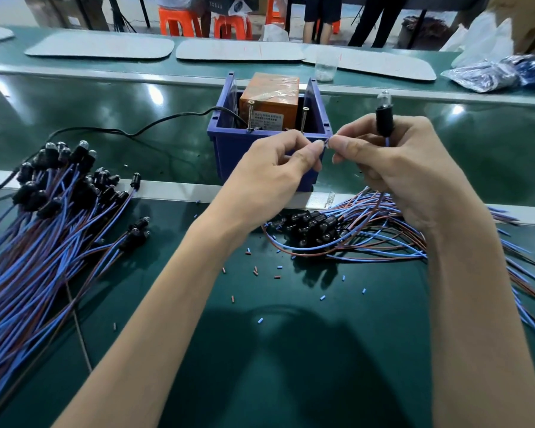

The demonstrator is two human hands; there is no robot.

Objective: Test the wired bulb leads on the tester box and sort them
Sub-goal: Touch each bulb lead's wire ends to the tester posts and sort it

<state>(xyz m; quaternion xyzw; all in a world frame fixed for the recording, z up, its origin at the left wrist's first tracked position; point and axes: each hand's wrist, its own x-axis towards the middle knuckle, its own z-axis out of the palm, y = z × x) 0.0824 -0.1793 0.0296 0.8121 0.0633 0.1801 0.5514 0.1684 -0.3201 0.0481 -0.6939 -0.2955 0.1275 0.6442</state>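
- Your right hand (405, 168) grips one bulb lead (384, 118) upright, bulb on top, in front of the tester box (269, 140).
- Your left hand (278, 168) pinches shut on its wire tip; the tip is too small to make out.
- Your hands hide the box's front.
- Two lead piles lie on the counter (291, 350): left (44, 227), right (352, 233), both cut off at the edges.

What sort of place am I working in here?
Probably a small factory assembly line: a long green work belt, heaps of wired bulbs, and a blue tester box on the bench.
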